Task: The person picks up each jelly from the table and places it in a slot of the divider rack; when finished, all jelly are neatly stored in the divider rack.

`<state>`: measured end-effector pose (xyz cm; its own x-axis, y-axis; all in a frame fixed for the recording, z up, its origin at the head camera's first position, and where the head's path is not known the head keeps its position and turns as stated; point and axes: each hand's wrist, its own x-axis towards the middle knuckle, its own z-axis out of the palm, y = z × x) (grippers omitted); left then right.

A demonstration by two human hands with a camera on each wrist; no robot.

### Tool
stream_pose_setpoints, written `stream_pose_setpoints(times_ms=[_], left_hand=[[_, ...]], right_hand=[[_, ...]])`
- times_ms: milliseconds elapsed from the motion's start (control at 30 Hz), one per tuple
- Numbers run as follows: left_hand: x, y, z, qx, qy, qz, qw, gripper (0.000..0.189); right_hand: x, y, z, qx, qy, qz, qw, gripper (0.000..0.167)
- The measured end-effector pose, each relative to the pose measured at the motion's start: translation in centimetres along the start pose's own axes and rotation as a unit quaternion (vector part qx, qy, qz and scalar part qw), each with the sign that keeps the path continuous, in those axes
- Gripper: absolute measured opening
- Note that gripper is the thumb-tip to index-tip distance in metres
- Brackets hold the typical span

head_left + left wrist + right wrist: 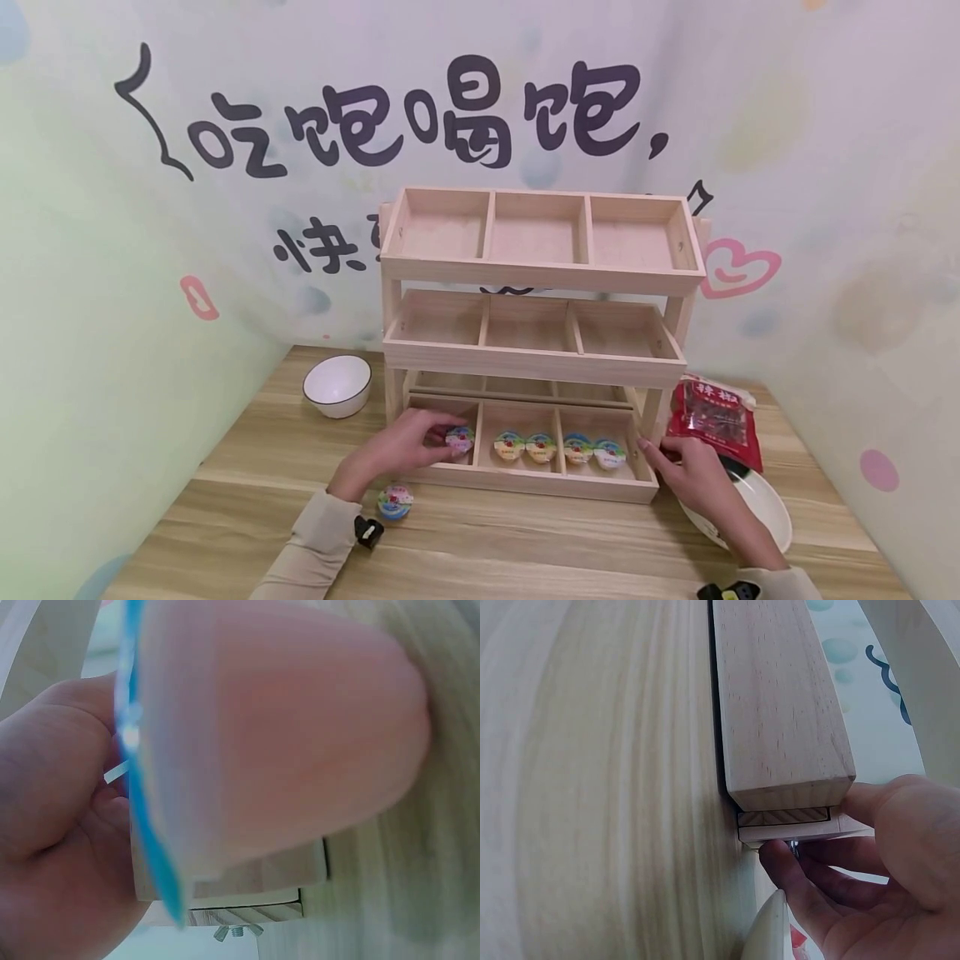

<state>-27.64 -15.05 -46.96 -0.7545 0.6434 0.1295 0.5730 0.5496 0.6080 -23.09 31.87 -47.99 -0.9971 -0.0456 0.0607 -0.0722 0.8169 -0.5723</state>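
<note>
My left hand [401, 442] reaches into the lower left compartment of a three-tier wooden shelf [536, 362]. Thumb and fingers there pinch a small jelly cup [459, 439] with a printed lid. Another jelly cup [395, 502], with a blue-rimmed lid, stands on the table before the shelf, beside my left wrist. Close up in the left wrist view, a pink jelly cup [300, 727] covers part of the left hand. At the shelf's lower right end, my right hand [693, 475] grips the tray's side, thumb and fingers on either side of the wood [787, 705].
Two jelly cups [525, 447] sit in the lower middle compartment, two more jelly cups [594, 451] in the lower right. A white bowl [337, 387] stands left of the shelf. To the right lie a red food packet [716, 421] and a white plate [768, 504].
</note>
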Motion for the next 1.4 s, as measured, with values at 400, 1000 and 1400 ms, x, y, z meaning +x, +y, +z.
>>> stream_pose_setpoints(times_ms=[400,1000,1400], left_hand=[[0.0,0.3,-0.1,0.008,-0.001,0.000,1.0000,0.048],[-1.7,1.5,-0.7,0.007,0.089,0.011,0.9959,0.034],[-6.7,1.9,-0.5,-0.048,0.130,0.081,0.9871,0.018]], right_hand=[[0.0,0.0,-0.1,-0.003,-0.001,0.001,1.0000,0.044],[0.1,0.0,0.0,0.005,-0.010,0.010,0.9999,0.042],[0.0,-0.1,-0.1,0.003,-0.008,0.013,0.9999,0.041]])
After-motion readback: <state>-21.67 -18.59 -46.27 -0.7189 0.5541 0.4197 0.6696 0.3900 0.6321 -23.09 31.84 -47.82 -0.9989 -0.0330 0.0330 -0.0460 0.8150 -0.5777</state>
